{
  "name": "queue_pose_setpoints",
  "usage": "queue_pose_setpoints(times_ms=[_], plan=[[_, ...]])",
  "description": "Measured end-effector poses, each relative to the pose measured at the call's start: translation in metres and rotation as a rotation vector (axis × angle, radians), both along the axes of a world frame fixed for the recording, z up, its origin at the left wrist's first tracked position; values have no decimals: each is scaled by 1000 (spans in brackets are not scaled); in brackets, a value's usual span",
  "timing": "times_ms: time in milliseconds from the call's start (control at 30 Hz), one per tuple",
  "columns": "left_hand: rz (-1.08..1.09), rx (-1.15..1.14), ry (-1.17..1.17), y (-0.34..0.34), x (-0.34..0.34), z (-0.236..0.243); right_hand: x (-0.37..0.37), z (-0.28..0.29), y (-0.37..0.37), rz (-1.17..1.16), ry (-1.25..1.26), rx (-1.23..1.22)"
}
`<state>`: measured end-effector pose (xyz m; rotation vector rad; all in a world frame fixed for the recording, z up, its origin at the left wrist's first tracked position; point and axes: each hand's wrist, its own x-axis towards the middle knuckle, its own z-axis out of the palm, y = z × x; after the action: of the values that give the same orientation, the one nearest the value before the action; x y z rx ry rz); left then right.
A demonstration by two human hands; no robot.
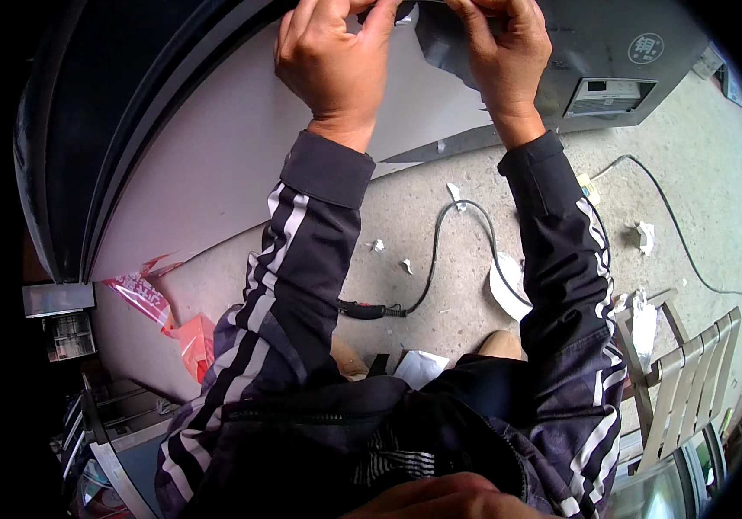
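Both my hands are raised against a large dark grey cabinet at the top of the view, close together. My left hand is closed, thumb and fingers pinched beside a small dark piece. My right hand pinches too, just to its right. The top edge of the picture cuts off the fingertips, so what they grip is unclear. Below the hands a pale, bare-looking panel area meets the grey covering along a ragged edge. Torn red printed film hangs at the panel's lower left end.
A black-handled corded tool lies on the concrete floor, its cable looping right. White scraps are scattered about. A slatted wooden chair stands at the lower right. A second cord runs along the right. Dark curved cabinet edge, far left.
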<state>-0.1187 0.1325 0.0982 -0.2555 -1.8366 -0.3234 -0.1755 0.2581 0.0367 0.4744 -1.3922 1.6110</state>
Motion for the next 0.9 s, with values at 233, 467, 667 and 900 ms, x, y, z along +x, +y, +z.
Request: queue_pose_setpoints(times_ms=[233,467,667,900], plan=[[19,-40,17,-5,6,-6,12,-10,-8,-146,1,109],[44,-142,9,-43,-1,-38,2,-51,-14,-271,81,254],[30,-104,-30,-43,0,-38,0,-49,-13,-190,68,220],[35,-67,-36,-5,3,-2,6,-9,-4,-60,-28,37]])
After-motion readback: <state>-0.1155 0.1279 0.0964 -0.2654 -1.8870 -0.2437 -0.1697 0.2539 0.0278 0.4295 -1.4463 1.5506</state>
